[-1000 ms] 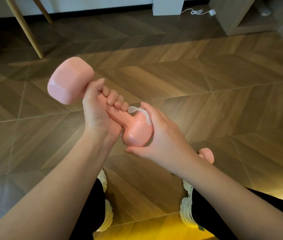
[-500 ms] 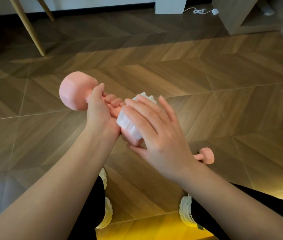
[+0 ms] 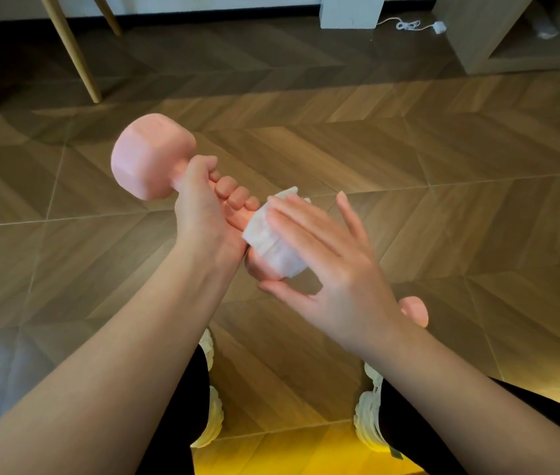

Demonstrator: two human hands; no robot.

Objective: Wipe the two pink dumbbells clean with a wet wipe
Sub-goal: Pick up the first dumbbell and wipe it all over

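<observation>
While gripped: dumbbell (image 3: 153,156) handle in closed left hand (image 3: 199,214)
Wet wipe (image 3: 273,240): pressed on near head by flat, open-fingered right hand (image 3: 330,265)
Second dumbbell (image 3: 414,310): floor, beneath right wrist

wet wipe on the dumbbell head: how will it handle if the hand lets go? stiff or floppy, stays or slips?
Likely floppy: the wet wipe drapes in folds over the near head of the held dumbbell. It probably stays only while pressed; the right hand lies on it with fingers spread, not pinching. It may cling briefly if damp, though wetness can't be seen.
</observation>
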